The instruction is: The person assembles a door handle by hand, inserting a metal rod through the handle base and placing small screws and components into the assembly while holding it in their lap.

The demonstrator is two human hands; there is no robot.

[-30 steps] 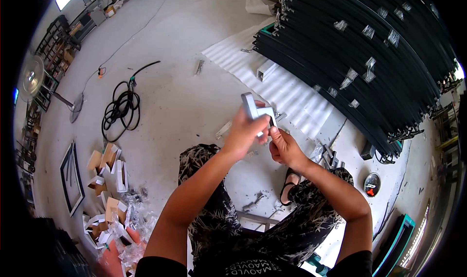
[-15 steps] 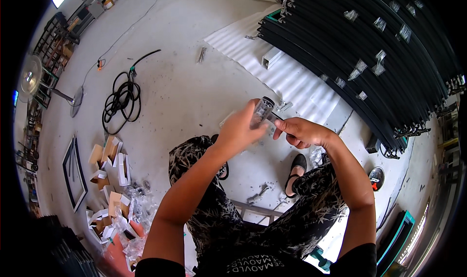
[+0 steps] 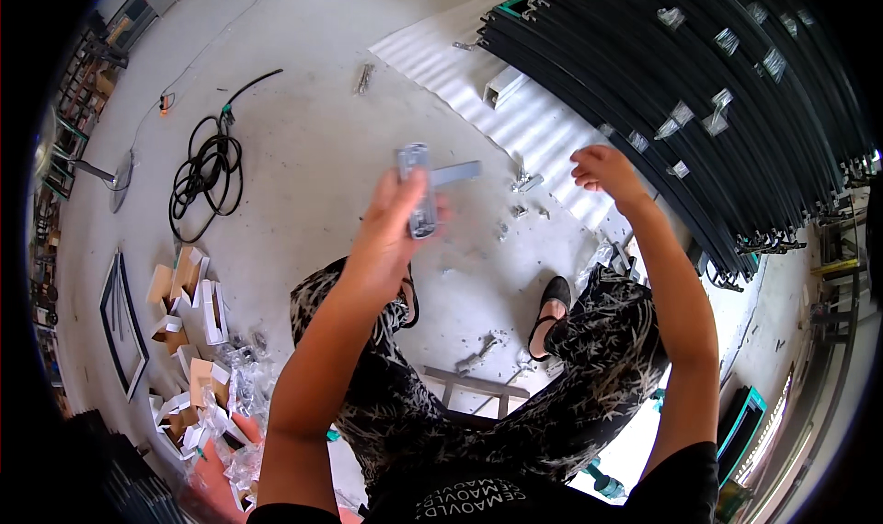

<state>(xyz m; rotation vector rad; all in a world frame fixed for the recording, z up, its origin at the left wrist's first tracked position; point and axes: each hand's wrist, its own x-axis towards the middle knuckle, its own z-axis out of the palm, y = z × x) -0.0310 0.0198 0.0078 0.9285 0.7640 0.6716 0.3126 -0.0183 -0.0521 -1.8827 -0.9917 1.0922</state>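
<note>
My left hand (image 3: 391,213) is closed round a grey metal door handle (image 3: 420,213), in front of me above the floor. Its long oblong plate stands upright, its hollow side showing, while a flat lever (image 3: 460,170) sticks out to the right. Well apart from it, my right hand (image 3: 602,173) hovers over the edge of the white foam sheet (image 3: 451,60). The fingers there are curled together, and whatever they may hold is hidden. Small metal parts (image 3: 528,183) lie on the floor between my hands.
Stacked black frames (image 3: 662,92) fill the far right. Coiled black cable (image 3: 207,179) lies on the left, with opened cardboard boxes (image 3: 207,381) and clear plastic wrapping (image 3: 248,381) nearer me. By my feet stands a low metal bar frame (image 3: 474,381).
My hands have come apart. The left has moved left with the handle, turning it; the right has moved away to the right and farther forward. The view has shifted slightly.
</note>
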